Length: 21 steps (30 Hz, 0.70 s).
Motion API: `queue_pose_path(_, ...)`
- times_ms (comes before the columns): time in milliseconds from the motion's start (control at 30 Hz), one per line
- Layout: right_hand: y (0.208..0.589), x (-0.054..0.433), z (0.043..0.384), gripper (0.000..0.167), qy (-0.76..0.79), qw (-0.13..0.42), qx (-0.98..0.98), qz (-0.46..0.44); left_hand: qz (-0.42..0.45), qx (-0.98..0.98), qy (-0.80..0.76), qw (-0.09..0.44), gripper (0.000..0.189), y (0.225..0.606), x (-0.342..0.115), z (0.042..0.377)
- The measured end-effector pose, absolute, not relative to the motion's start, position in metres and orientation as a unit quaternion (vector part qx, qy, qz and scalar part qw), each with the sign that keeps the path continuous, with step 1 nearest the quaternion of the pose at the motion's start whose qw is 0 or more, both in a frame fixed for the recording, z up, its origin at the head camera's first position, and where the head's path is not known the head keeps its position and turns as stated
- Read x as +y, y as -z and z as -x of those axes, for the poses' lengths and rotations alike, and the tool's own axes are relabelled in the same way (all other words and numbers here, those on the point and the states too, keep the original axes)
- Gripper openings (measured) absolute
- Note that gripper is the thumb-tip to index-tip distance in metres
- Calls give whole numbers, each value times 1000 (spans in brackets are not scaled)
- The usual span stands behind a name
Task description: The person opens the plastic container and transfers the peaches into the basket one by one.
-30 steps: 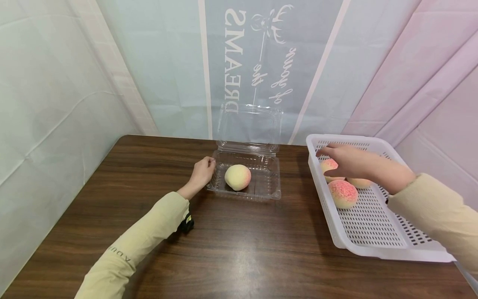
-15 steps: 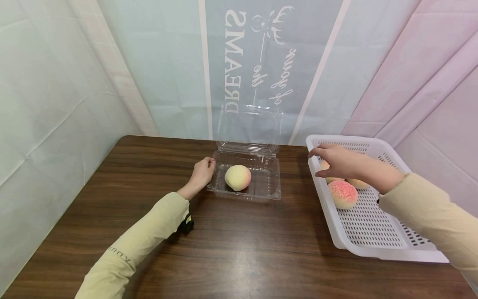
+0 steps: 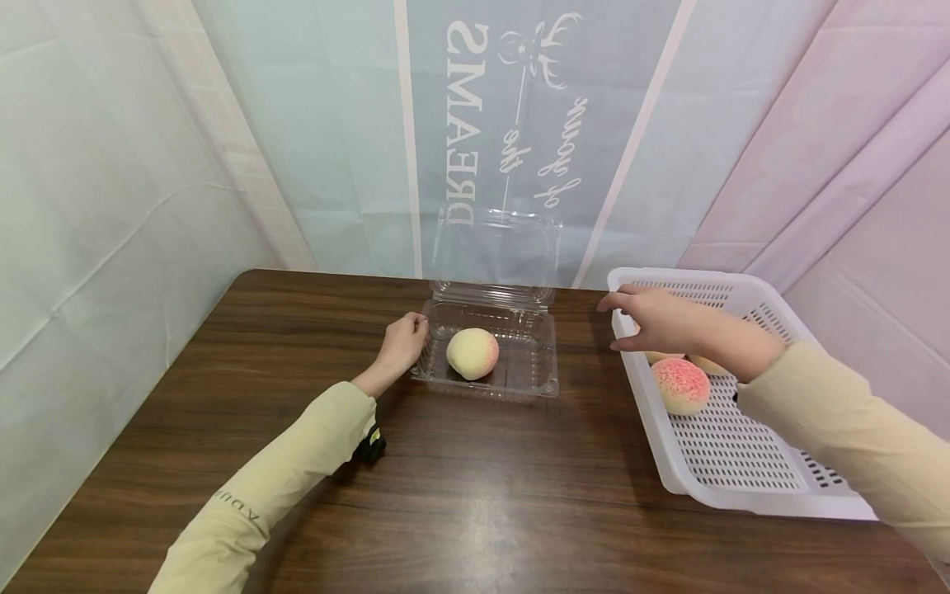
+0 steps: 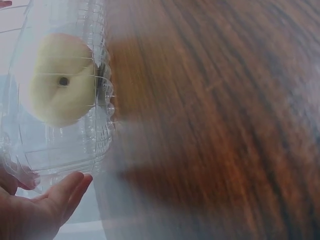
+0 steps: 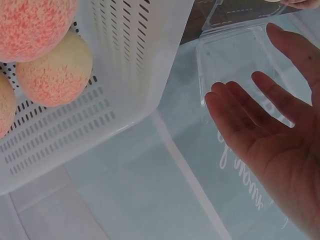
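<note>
A clear plastic clamshell container (image 3: 523,375) stands on the table with its lid (image 3: 496,247) raised at the back. Inside its tray lies one pale yellow peach (image 3: 472,354) with a pink side; the left wrist view shows a dark hole in this peach (image 4: 47,100). My left hand (image 3: 403,342) pinches the container's left edge between thumb and fingers. Over the left rim of a white basket (image 3: 731,462) hovers my right hand (image 3: 656,320), fingers spread and holding nothing. Pink-speckled peaches (image 3: 681,386) sit in the basket below it, some partly hidden by that hand and forearm.
Dark brown wooden table (image 3: 475,495) under everything, with the basket at its right side. A printed cloth backdrop (image 3: 341,165) hangs directly behind the table's back edge, close to the raised lid. Cloth walls also flank both sides.
My right hand has drifted left, from above the peaches to the basket's left rim, still with nothing in it. My left hand, the container and its peach have stayed put.
</note>
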State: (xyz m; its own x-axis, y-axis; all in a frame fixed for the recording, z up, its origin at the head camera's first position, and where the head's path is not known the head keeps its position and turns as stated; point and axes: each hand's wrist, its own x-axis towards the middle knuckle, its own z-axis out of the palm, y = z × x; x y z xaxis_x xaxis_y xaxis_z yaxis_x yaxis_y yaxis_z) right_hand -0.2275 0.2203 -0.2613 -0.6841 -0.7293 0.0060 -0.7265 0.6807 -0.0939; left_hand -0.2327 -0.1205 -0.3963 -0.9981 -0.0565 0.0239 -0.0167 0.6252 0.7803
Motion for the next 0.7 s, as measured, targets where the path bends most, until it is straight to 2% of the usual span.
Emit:
queue_pose_path(167, 264, 215, 229, 41, 47, 4, 911, 409, -24, -899, 436, 19, 31, 398, -120, 233)
queue_pose_path(700, 266, 199, 230, 41, 58, 18, 911, 407, -38, -896, 443, 12, 31, 396, -119, 232)
